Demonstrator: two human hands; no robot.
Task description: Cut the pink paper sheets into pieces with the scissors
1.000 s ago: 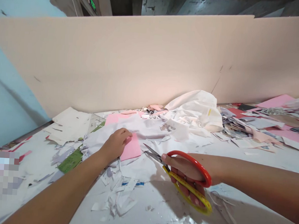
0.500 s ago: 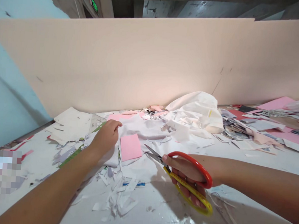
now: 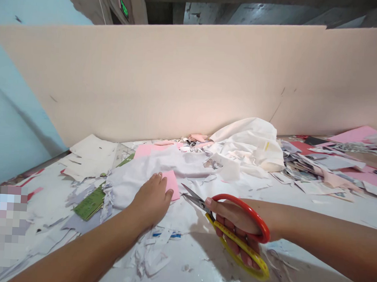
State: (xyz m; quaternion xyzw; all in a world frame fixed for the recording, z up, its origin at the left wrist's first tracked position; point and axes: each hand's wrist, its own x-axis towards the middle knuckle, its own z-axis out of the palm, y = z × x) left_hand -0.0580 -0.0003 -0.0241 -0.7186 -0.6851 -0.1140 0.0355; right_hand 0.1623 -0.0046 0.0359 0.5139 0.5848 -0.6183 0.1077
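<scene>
My left hand lies palm down over the left part of a small pink piece of paper or cloth. Its thumb is apart from the fingers, and I see no grip on the piece. Under and behind it spreads a white cloth. My right hand holds scissors with one red and one yellow handle. Their blades are parted and point left, with the tips close to the pink piece's right edge.
A green booklet or pad lies left of the cloth. Crumpled white fabric leans against the beige board. White strips lie near my left wrist, and mixed scraps pile up at the right.
My left hand has moved right and toward me, from the white cloth onto the pink piece. More of the green booklet shows. My right hand and the scissors stay nearly in place.
</scene>
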